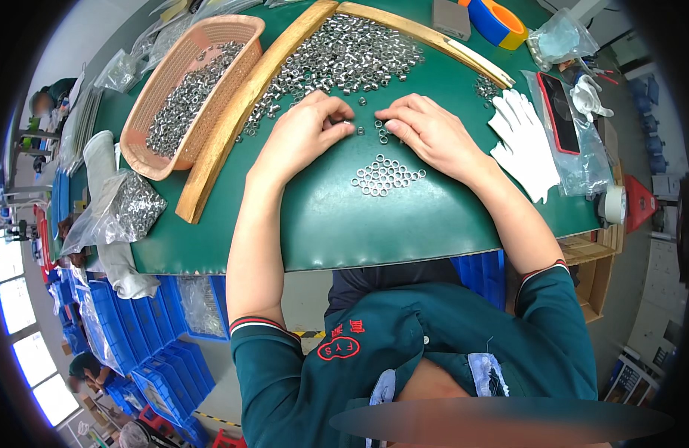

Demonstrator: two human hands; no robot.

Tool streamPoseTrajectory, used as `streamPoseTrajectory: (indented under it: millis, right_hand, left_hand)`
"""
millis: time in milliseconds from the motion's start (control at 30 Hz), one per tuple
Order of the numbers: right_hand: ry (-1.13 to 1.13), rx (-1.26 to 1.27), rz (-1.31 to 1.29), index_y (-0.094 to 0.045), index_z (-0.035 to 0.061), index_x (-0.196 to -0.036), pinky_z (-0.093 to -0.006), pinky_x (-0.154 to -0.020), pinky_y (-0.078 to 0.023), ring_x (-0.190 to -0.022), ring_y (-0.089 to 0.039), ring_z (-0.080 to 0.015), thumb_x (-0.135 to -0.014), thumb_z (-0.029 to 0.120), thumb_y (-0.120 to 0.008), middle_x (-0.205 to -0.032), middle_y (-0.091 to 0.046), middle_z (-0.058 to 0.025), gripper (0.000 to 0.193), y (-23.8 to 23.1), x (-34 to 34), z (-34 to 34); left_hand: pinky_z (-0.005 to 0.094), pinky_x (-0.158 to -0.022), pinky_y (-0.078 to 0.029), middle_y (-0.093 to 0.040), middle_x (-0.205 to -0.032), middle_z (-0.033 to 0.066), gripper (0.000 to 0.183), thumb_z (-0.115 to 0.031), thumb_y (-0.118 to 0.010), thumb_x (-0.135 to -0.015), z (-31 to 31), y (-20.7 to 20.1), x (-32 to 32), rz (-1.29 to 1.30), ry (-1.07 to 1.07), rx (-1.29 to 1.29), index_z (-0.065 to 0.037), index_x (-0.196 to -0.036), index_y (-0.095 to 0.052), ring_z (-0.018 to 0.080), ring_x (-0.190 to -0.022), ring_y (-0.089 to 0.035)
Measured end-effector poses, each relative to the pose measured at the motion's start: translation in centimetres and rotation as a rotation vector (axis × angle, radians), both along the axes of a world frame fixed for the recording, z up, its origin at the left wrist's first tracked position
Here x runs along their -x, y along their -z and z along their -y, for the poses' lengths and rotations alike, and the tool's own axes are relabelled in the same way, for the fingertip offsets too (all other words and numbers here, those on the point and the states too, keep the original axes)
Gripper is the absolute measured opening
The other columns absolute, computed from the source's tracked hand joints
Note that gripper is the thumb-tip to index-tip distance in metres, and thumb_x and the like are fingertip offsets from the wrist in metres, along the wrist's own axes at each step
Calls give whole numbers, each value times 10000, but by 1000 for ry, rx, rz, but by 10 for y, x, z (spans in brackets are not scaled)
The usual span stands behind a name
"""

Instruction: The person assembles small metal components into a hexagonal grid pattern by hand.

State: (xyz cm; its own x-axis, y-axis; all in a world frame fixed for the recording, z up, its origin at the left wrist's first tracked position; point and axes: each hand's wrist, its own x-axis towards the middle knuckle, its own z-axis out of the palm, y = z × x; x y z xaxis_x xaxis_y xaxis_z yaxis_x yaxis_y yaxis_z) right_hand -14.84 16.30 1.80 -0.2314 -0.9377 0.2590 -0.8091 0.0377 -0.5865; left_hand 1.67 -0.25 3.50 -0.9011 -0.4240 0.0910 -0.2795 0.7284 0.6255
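Fingers bent toward the thumb, the left hand (303, 133) brings its tips close together around a glint of metal; whether it pinches a ring there cannot be told. Across a narrow gap, the right hand (432, 137) has its fingers gathered over the thumb, its tips next to a few loose rings (383, 140); whether it grips one also cannot be told.

Nearest the body, a cluster of metal rings (387, 179) lies flat on the green tabletop (337, 239), between the forearms. A single ring (361, 131) sits in the gap, just beside the left thumb.

To the left, a clear bag of small metal parts (139, 205) lies near the table edge; to the right, a white glove (525, 142) lies flat near the right forearm, with a red-edged phone (559, 112) on clear plastic beyond it.

Past the hands spreads a large pile of rings (344, 56), between a long wooden strip (232, 131) on the left and a second strip (432, 36) along its far right. Left of the long strip stands a pink basket (226, 93), partly filled with more metal pieces. At the far side are a small box (450, 19) and a blue-and-yellow roll (497, 22).
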Motion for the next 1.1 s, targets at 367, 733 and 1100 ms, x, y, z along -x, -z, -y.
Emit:
streamPoseTrajectory:
  millis: [367,733,1100]
  right_hand:
    - [51,25,71,-686,117,-1058,-363,-811,-504,-943,-633,-249,-974,316,-536,-985,-645,-64,263,0,4,0]
    - [65,33,57,-685,126,-1058,-356,-787,-512,-920,-640,-243,-966,293,-553,-972,-649,-53,231,-1,3,-1]
    - [-109,-116,38,-687,120,-1063,-360,-815,-508,-917,-639,-231,-878,173,-566,-970,-641,-53,227,-10,0,-8]
  left_hand:
    - [364,-834,-494,-629,-943,91,154,-207,-666,-854,2,10,-1,-68,94,61,-70,-920,-693,249,-953,-616]
    - [358,-839,-493,-631,-948,75,149,-210,-671,-858,-4,15,6,-100,72,53,-96,-947,-707,238,-936,-612]
    - [352,-774,-507,-640,-892,90,166,-190,-660,-866,1,-4,-2,115,22,-51,-50,-953,-672,225,-852,-645]
